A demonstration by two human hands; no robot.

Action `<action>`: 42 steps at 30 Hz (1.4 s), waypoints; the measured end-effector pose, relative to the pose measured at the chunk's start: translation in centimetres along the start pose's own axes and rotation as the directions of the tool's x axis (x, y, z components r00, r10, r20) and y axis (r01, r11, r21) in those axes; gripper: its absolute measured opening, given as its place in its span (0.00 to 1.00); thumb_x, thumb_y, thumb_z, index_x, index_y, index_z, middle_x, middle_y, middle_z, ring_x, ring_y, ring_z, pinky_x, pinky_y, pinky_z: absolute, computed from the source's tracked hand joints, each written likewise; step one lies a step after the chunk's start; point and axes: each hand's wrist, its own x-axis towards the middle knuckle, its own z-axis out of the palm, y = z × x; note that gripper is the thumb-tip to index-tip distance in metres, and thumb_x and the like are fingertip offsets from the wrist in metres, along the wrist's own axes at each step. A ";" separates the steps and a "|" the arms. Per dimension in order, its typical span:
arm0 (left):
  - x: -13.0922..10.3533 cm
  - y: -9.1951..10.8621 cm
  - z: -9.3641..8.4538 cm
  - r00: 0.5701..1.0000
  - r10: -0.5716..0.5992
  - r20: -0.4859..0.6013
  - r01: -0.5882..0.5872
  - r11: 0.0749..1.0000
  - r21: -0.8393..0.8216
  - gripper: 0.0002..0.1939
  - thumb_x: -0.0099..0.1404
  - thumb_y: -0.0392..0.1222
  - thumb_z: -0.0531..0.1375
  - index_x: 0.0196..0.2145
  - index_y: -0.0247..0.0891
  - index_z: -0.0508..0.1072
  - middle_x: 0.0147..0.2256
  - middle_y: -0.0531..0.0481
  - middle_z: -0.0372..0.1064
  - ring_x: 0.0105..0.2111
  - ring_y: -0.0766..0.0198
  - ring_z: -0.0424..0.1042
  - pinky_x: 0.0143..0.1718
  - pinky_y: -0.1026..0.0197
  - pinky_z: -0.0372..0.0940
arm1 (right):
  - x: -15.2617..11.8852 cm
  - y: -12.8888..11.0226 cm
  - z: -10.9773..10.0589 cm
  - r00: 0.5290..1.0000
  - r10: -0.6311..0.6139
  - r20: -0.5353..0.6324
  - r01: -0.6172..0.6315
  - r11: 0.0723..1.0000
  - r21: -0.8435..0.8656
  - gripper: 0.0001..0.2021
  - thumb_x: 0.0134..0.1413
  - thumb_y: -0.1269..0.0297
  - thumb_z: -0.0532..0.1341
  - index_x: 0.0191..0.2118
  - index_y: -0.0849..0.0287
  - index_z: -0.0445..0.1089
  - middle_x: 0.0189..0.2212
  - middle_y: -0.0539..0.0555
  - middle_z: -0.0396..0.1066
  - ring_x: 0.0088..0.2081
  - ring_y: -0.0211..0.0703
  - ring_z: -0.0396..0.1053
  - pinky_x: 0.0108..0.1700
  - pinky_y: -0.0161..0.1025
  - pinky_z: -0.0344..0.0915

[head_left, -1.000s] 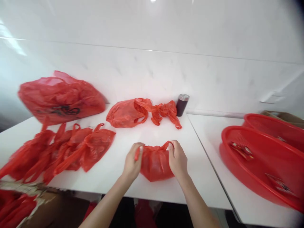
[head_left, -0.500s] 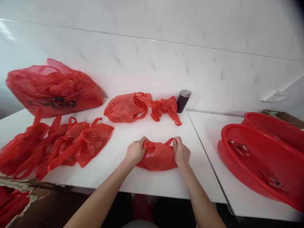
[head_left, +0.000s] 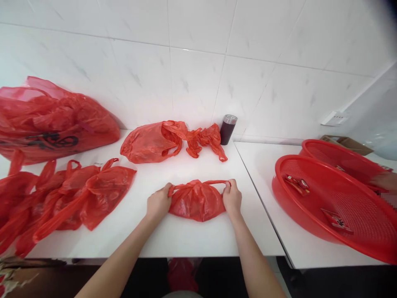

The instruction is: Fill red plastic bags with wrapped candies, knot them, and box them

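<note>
A filled red plastic bag [head_left: 197, 203] lies on the white table between my hands, gathered at its top. My left hand [head_left: 159, 202] is closed round one of its handles. The other handle is stretched out to the right, with my right hand [head_left: 232, 196] closed on its end. What the bag holds cannot be made out through the plastic. Beyond it on the table rest a fuller red bag [head_left: 144, 145] lying on its side and some crumpled red bags [head_left: 204, 140]. Several tied red bags [head_left: 107, 192] sit in a row to the left.
A large red bag with black print [head_left: 58, 124] leans at the back left. A dark tumbler [head_left: 228, 130] stands by the wall. On the right table are a red basket [head_left: 305, 223] with small packets inside, another red basket [head_left: 310, 145] and a cardboard box [head_left: 350, 144]. Another person's hand reaches in there.
My hands have moved apart, pulling the handles outward, and the bag's top is now drawn together. The view has turned slightly right, and another person's hand has appeared at the far basket.
</note>
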 end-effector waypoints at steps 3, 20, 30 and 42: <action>-0.9 -1.0 -2.3 1.000 0.004 -0.001 -0.005 0.990 -0.143 0.19 0.70 0.49 0.41 0.28 0.42 0.64 0.23 0.51 0.67 0.25 0.60 0.68 0.28 0.61 0.61 | -0.3 0.0 -0.3 1.000 0.026 0.006 -0.027 0.990 0.139 0.12 0.64 0.56 0.44 0.34 0.53 0.60 0.17 0.44 0.63 0.21 0.40 0.63 0.28 0.35 0.56; 0.5 7.7 -2.7 0.930 0.353 0.106 -0.341 0.933 -0.111 0.10 0.56 0.37 0.62 0.38 0.41 0.76 0.36 0.45 0.75 0.41 0.49 0.72 0.47 0.48 0.63 | -1.0 -0.1 -1.2 0.989 0.146 0.032 -0.132 0.755 0.643 0.19 0.57 0.46 0.55 0.45 0.55 0.57 0.26 0.46 0.68 0.22 0.35 0.66 0.26 0.33 0.65; -9.5 -1.8 -20.9 0.988 0.081 0.132 0.018 0.787 -0.616 0.14 0.61 0.45 0.61 0.44 0.41 0.71 0.42 0.51 0.74 0.42 0.60 0.74 0.43 0.60 0.68 | -0.9 1.2 -0.8 0.980 0.139 0.144 -0.198 0.772 0.603 0.21 0.47 0.56 0.66 0.46 0.54 0.62 0.27 0.47 0.70 0.22 0.36 0.66 0.25 0.33 0.63; -25.1 -25.6 -31.3 0.732 -0.673 -0.105 0.493 0.629 -0.601 0.24 0.63 0.43 0.58 0.55 0.30 0.63 0.40 0.53 0.71 0.36 0.68 0.72 0.43 0.55 0.64 | -11.6 -14.0 7.0 0.725 -0.612 0.314 0.460 0.771 0.441 0.17 0.53 0.54 0.61 0.45 0.59 0.66 0.34 0.57 0.72 0.29 0.44 0.72 0.35 0.44 0.70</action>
